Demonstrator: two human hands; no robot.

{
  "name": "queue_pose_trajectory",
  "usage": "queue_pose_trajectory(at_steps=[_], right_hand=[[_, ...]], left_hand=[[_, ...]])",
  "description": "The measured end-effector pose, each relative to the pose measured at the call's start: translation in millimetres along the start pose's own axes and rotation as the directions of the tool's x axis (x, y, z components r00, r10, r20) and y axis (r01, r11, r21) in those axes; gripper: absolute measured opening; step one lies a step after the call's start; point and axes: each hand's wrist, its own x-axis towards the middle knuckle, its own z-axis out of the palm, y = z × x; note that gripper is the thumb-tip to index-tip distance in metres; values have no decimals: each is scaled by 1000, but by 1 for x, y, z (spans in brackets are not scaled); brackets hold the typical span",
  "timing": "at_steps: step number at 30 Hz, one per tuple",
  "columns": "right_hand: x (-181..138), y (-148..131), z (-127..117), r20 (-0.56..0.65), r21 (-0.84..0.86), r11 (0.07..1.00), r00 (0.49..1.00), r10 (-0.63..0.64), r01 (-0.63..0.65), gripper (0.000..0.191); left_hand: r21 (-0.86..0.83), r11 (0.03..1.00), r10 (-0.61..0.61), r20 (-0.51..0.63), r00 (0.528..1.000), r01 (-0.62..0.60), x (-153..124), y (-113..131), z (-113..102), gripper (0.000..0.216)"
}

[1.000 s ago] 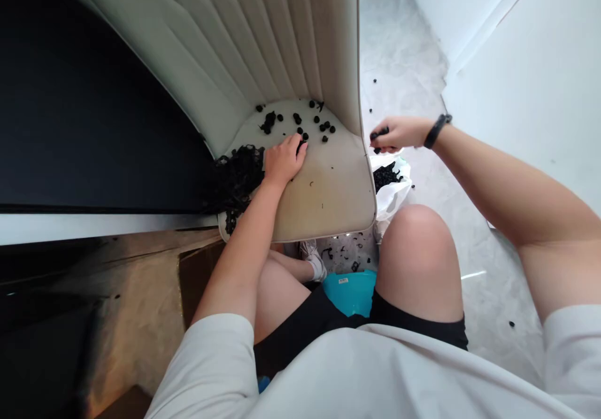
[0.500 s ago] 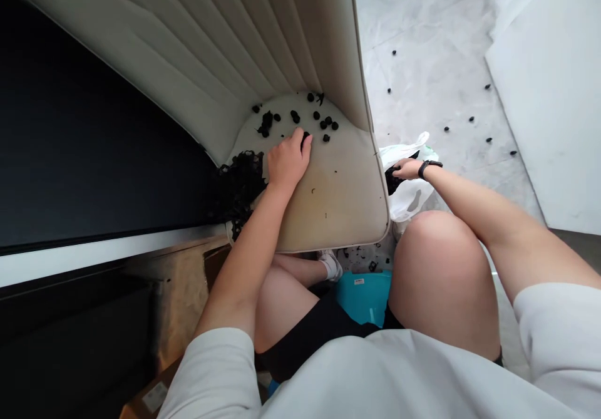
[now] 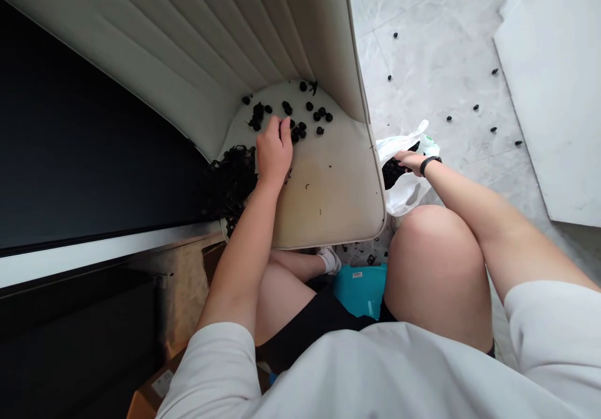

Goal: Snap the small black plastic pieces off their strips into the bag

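Note:
Over the seat of a beige padded chair point(image 3: 338, 187), my left hand point(image 3: 275, 153) is curled with thumb and forefinger close together. A dark bit shows between them, but its kind is unclear. Right beside the fingertips lie several small round black pieces point(image 3: 301, 133). More black pieces point(image 3: 322, 112) are scattered toward the backrest. Left of my wrist sits a heap of black, curled shreds point(image 3: 235, 178). My right hand point(image 3: 410, 161) reaches into a white plastic bag point(image 3: 401, 200), its fingers stretched over black round contents point(image 3: 392, 175); the fingertips are partly hidden by the bag.
Several black pieces point(image 3: 449, 118) are strewn on the grey floor point(image 3: 436, 49). A turquoise plastic tub point(image 3: 359, 290) stands between my legs, with dark scraps on the floor behind it. A cardboard box point(image 3: 154, 384) is at lower left, and a white panel point(image 3: 554, 112) stands at right.
My left hand has shifted left across the seat, leaving a cluster of black pieces visible beside it. My right hand's fingers have straightened inside the bag. The view has moved slightly.

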Motion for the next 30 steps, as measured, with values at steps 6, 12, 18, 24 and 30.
queue_pose_trajectory(at_steps=[6,12,18,24,30], right_hand=[[-27,-18,-12,-47,-106,992,997,64,-69,29],[-107,-54,-63,271,-239,952,954,-125,193,34],[-166,-156,-102,23,-449,785,883,-468,428,42],[-114,-249,-73,-265,-592,675,685,-679,440,66],[-77,-265,-53,-130,-728,517,649,-749,451,93]], left_hand=[[7,999,-45,-29,999,45,1,-1,2,66],[72,997,-29,75,997,23,-3,10,13,70],[172,985,5,117,993,-25,0,31,26,64],[196,980,3,110,994,-25,11,41,29,49],[132,991,-23,85,996,12,14,26,25,43]])
